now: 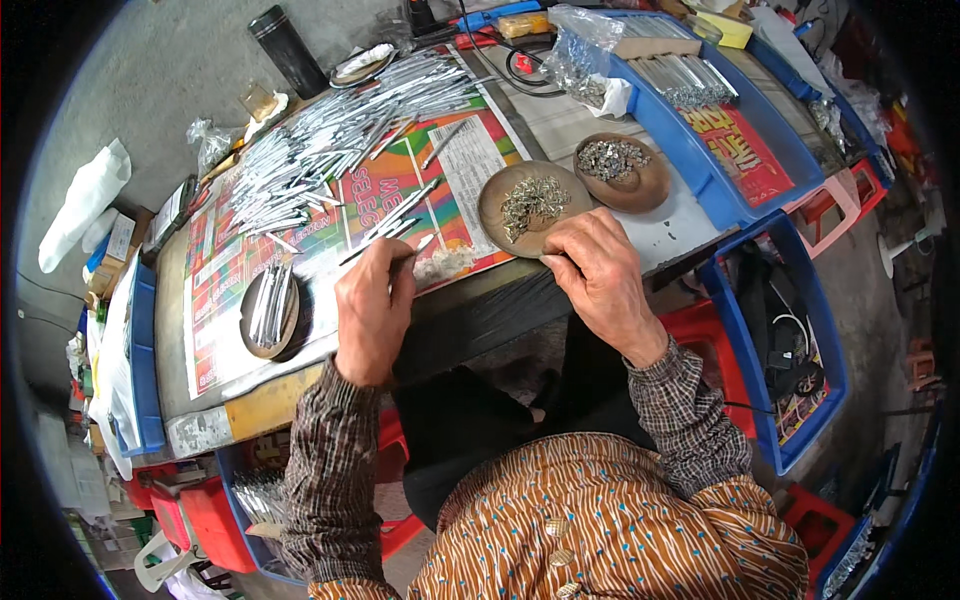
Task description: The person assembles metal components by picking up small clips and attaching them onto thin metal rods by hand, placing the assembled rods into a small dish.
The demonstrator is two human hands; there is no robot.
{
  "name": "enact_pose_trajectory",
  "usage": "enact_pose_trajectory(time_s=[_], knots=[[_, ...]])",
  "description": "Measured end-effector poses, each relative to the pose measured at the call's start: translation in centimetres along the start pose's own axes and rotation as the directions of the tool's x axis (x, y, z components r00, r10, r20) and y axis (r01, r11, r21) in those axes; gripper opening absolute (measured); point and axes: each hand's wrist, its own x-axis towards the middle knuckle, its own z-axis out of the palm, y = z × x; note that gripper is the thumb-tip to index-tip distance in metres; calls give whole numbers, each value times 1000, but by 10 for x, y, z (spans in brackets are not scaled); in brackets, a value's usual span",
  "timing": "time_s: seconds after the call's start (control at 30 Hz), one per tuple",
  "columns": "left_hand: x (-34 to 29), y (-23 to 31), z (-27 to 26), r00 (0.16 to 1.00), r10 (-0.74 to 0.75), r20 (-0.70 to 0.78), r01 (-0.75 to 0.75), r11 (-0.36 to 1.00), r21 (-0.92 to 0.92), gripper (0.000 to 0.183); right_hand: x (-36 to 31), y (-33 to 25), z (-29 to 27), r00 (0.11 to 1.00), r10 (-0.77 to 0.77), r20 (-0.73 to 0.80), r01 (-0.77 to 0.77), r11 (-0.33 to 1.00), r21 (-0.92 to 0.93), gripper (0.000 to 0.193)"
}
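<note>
My left hand (374, 312) is closed just over the table's near edge. Its fingertips are curled out of sight, so what it holds, if anything, is hidden. Just beyond its knuckles lie a few thin silvery metal rods (402, 210). My right hand (602, 282) is pinched shut beside a round brown bowl (492, 205) of small brassy metal parts (535, 203); anything between its fingertips is too small to make out. Behind that hand, a second brown bowl (645, 192) contains small silvery parts (610, 158). Left of my left hand, a small dish (252, 340) holds several metal rods (270, 305).
A large heap of silvery rods (330, 135) covers the far left of the colourful printed sheet (375, 190). A black flask (288, 50) stands behind it. At right are a blue tray (690, 165) and a lower blue crate (770, 430). A red stool (715, 345) is below.
</note>
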Motion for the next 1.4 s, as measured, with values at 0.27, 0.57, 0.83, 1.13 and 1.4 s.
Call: enact_pose_trajectory(time_s=[0.27, 0.57, 0.83, 1.13, 1.4], knots=[[-39, 58, 1, 914, -371, 163, 374, 620, -690, 13, -10, -23, 5, 998, 66, -15, -61, 972, 228, 17], [-60, 71, 10, 850, -437, 293, 436, 274, -857, 26, -18, -54, 3, 993, 97, 65, -116, 889, 442, 18], [-68, 79, 10, 839, -449, 306, 432, 208, -878, 25, -22, -64, 4, 997, 61, 53, -79, 891, 447, 17], [-73, 82, 15, 832, -484, 270, 411, 213, -886, 22, -24, -66, 6, 998, 43, 40, -56, 894, 444, 20], [-71, 85, 14, 839, -450, 306, 428, 198, -882, 24, -28, -70, 6, 963, 243, 114, -265, 793, 549, 22]])
